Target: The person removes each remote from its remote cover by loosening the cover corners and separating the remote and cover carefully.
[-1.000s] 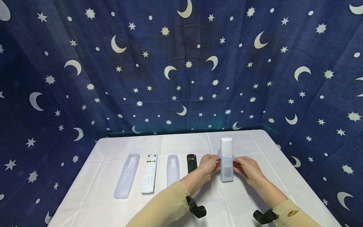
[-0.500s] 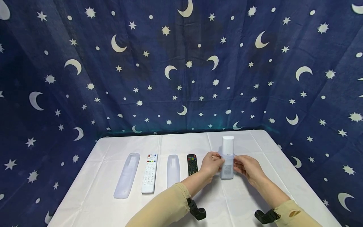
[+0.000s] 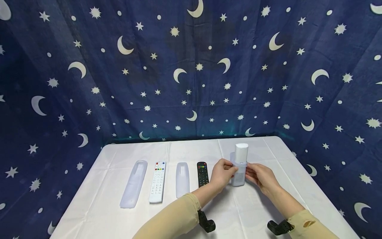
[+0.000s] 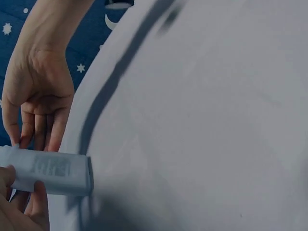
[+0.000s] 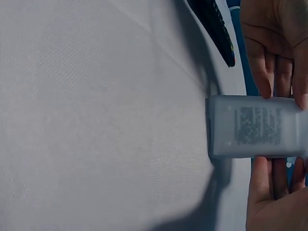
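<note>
A white remote control point(image 3: 241, 153) stands nearly upright, leaning slightly right, its lower part inside a translucent remote cover point(image 3: 238, 178). Printed label text shows through the cover point(image 5: 257, 126) in the right wrist view. My left hand point(image 3: 221, 174) grips the cover from the left, thumb across its near face. From the right side, my right hand point(image 3: 262, 177) pinches the cover near its rim. In the left wrist view the fingers of my left hand point(image 4: 21, 207) and right hand point(image 4: 43, 96) hold opposite edges of the cover. The remote's button side is hidden.
Left of my hands lie a black remote point(image 3: 202, 174), partly behind my left forearm, a translucent cover point(image 3: 182, 181), a white remote with buttons up point(image 3: 157, 182) and another translucent cover point(image 3: 133, 184). The white-clothed table point(image 3: 98, 196) meets a starry blue curtain point(image 3: 191, 83) behind.
The remote and its cover have risen slightly in view, and the remote's top now leans right. My left thumb has come across the cover's near face. The other remotes and covers stay put.
</note>
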Tool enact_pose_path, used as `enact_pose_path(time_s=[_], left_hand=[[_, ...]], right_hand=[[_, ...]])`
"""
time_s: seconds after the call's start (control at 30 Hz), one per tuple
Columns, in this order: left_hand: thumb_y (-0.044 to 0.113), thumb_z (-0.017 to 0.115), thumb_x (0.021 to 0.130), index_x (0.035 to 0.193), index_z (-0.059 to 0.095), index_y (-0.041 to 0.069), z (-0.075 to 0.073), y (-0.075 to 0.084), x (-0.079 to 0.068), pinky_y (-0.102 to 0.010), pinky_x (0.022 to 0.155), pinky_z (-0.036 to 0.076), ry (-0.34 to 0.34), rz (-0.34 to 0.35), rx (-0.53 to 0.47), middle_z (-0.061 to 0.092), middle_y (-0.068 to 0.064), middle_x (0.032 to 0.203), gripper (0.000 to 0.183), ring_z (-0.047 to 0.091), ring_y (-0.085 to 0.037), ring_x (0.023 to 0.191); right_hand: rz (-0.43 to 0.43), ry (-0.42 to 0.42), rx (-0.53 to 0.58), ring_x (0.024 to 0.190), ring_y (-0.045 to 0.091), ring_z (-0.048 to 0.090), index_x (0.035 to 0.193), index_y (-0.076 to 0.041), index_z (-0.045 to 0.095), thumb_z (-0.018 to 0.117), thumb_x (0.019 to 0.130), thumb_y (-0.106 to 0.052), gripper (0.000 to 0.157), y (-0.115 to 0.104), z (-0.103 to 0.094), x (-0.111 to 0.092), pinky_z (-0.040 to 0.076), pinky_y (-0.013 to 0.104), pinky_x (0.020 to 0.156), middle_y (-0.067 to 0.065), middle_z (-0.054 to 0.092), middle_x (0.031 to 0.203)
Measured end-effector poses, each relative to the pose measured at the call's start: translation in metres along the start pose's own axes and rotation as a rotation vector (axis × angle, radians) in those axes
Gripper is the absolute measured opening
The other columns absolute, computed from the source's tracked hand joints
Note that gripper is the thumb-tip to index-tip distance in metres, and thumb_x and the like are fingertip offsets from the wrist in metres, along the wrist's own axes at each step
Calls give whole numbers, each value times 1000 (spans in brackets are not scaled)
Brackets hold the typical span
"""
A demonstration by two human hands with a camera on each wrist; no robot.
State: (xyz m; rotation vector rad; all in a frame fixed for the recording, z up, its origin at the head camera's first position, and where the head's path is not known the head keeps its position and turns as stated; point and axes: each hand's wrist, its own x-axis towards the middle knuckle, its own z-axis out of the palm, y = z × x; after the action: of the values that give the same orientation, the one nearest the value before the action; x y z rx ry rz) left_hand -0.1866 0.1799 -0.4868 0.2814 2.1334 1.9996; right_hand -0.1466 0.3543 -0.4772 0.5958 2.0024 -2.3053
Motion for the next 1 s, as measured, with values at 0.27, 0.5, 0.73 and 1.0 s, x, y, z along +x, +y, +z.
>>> enact_pose_path(time_s=[0.27,0.5,0.73,1.0], left_hand=[[17,76,95,98,66,7,-4,-3,-2,-23,67,56,-20,56,174,66,3,85,14,64,-6,74],[13,76,93,102,66,2,-5,-8,-1,-23,67,56,-25,80,201,67,1,84,17,65,-7,75],[22,80,90,118,67,-2,-3,-10,4,-29,76,57,-41,-1,144,66,1,92,39,62,-10,84],[18,75,95,110,71,2,-2,-8,6,-32,73,57,-41,-97,0,66,0,87,23,61,-11,77]], right_hand=[[-4,15,-11,83,9,71,121,14,51,55,103,-9,29,3,0,-2,58,27,85,5,71,91],[-16,48,-46,81,7,70,110,12,54,56,100,-4,19,10,2,1,58,23,81,4,69,91],[4,16,-8,86,8,70,120,13,54,61,102,-12,32,8,1,4,57,26,87,5,69,96],[-90,-35,-199,105,24,70,127,14,53,65,103,-27,49,-2,-10,12,57,34,93,19,66,119]])
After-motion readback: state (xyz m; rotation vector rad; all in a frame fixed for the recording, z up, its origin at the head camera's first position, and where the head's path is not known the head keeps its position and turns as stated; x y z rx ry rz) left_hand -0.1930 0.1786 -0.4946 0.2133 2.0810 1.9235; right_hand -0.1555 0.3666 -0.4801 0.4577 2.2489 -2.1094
